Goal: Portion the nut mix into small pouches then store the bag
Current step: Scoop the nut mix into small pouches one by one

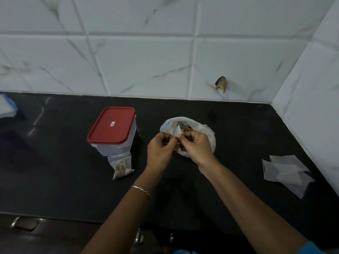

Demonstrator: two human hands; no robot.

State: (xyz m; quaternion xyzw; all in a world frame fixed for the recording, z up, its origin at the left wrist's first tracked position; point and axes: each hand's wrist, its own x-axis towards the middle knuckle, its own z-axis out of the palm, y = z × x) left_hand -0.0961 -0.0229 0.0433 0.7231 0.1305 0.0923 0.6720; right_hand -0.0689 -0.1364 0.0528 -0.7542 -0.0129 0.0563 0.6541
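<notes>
The open clear bag of nut mix stands on the black counter, nuts showing at its mouth. In front of it my left hand and my right hand meet, both pinching a small clear pouch by its top edge. Most of that pouch is hidden between my fingers. A filled pouch with nuts inside leans against a container to the left. Several empty flat pouches lie in a loose pile at the right.
A clear plastic container with a red lid stands left of the bag. The black counter meets a white tiled wall behind and on the right. A white and blue object sits at the far left. Drawer handles show below the front edge.
</notes>
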